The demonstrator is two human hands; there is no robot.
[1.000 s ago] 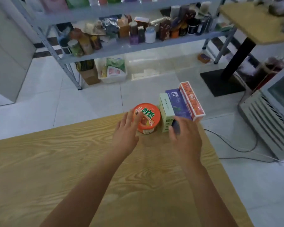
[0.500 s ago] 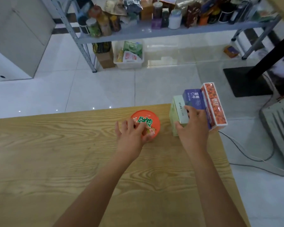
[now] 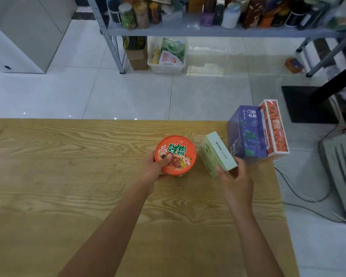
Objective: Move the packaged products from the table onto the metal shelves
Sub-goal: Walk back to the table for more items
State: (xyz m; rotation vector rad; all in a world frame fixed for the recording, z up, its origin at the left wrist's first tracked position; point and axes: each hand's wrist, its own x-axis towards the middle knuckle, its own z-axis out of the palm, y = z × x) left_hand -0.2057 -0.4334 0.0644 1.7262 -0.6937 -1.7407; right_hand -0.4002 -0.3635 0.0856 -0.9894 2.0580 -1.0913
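Right now both hands are at the far right of the bench. The left hand has its grip wrapped round the orange noodle bowl, thumb hooked over the lid; whether the bowl rests on the wood or sits just above it, I can't quite tell. The right hand pinches the near end of the tilted pale green box. Just beside it, the purple box and orange-red box stand touching at the corner. The metal shelf, crowded with jars, stands across the floor.
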